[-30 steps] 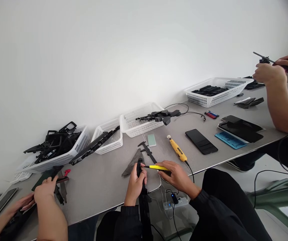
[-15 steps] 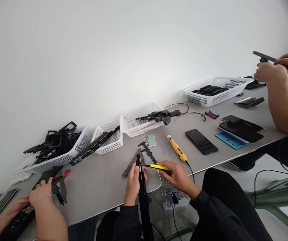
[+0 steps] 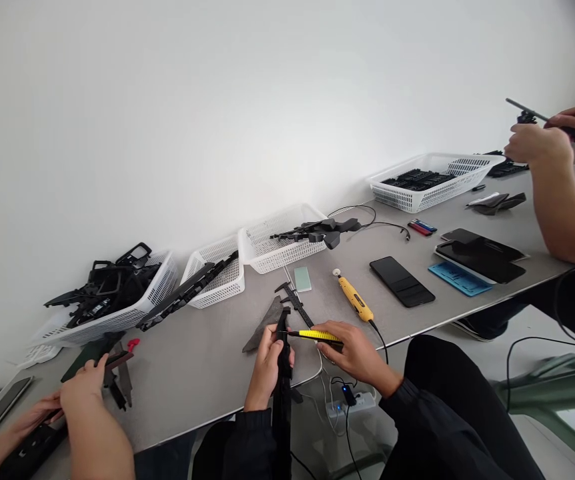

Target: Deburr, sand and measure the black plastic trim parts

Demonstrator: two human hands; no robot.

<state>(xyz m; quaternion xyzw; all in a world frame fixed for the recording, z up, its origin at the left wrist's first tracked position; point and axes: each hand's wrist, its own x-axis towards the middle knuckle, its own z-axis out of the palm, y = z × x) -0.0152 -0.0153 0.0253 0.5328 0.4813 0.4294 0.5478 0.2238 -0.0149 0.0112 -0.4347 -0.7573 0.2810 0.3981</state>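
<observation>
My left hand (image 3: pixel 267 367) is wrapped round a long black plastic part (image 3: pixel 281 400), which stands nearly upright at the table's front edge. Between the fingers of my right hand (image 3: pixel 355 350) lies a thin-tipped tool with a yellow ribbed handle (image 3: pixel 313 335). Its tip points left and meets the upper end of the black part; whether it touches, I cannot tell. Just behind my left hand lies a grey cloth (image 3: pixel 263 328). A caliper (image 3: pixel 295 303) and a pale green block (image 3: pixel 303 279) are beyond my hands, and a yellow rotary tool (image 3: pixel 355 300) rests to the right.
White baskets (image 3: pixel 217 293) with black parts line the wall. Phones (image 3: pixel 401 281) and a blue tray-like piece (image 3: pixel 460 279) lie at right. Co-workers' hands (image 3: pixel 82 387) work at left and right. A power strip (image 3: pixel 352 405) with cables is below the table edge.
The black part has turned in my left hand, and its upper end now shows a smoother side and leans slightly right. My right hand and the yellow tool have barely moved.
</observation>
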